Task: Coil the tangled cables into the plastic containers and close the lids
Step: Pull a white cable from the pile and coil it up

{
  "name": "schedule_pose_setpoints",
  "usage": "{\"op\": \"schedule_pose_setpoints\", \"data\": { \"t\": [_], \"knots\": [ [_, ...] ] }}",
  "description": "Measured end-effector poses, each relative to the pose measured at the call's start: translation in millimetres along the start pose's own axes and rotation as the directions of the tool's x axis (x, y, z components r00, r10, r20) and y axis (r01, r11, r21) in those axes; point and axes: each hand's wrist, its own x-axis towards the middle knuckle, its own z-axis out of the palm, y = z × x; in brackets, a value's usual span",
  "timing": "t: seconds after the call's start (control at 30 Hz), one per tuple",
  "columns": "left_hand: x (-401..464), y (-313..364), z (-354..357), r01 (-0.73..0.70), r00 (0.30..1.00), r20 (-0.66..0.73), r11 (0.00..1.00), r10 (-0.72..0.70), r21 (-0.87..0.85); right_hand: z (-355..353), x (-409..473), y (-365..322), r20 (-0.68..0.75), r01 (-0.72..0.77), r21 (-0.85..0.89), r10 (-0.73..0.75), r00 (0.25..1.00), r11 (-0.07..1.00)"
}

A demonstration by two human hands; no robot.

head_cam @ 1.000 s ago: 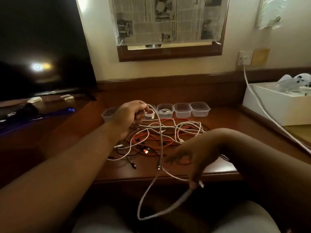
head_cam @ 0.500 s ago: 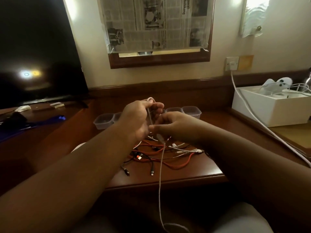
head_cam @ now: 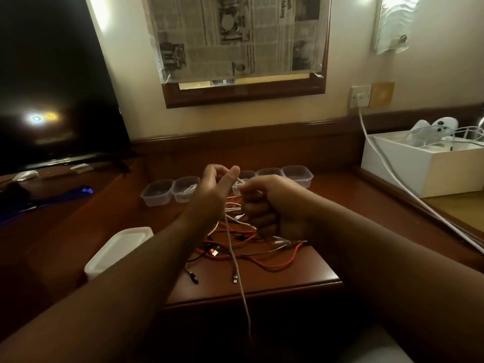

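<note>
Five clear plastic containers (head_cam: 298, 175) in a row mid-frame, one white lid stack (head_cam: 117, 248) lower left, two hands, one white box (head_cam: 424, 163) at right

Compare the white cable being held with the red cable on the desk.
The white cable is raised, gripped by the left hand and right hand, its tail hanging past the desk edge; the red cable lies untouched, looped flat. Both remain outside the containers.

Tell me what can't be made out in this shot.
Head view only:
- Middle clear plastic container: mostly behind the hands.
- Thin white cable: lower end fades into dark below the brown wooden desk.
- Right hand: fist hides what it grips.
- Stack of white plastic lids: partly covered by left forearm.
</note>
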Motion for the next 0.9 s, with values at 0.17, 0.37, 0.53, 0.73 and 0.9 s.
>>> {"op": "schedule_pose_setpoints", "data": {
  "t": [0.17,0.37,0.53,0.73,0.9],
  "knots": [
    [-9,-8,19,0.175,0.968,0.231,0.914,-0.093,-0.365,-2,7,-10,0.145,0.101,0.423,-0.177,0.973,0.901],
    [-15,-12,26,0.342,0.920,0.332,0.837,-0.207,-0.427,-15,16,-29,-0.162,0.506,0.181,-0.482,0.861,0.843],
    [-20,-8,13,0.257,0.899,0.402,0.953,-0.175,-0.160,-33,26,-25,0.031,0.274,-0.928,-0.681,0.732,0.252],
    [-6,-10,-18,-0.137,0.965,0.258,0.933,0.050,0.332,-28,36,-5,-0.033,0.041,-0.965,-0.275,0.961,0.257],
    [3,-22,-19,0.030,0.996,0.086,0.988,-0.017,-0.151,-23,35,1,0.070,-0.016,-0.285,0.038,0.997,0.958]
  ]
}}
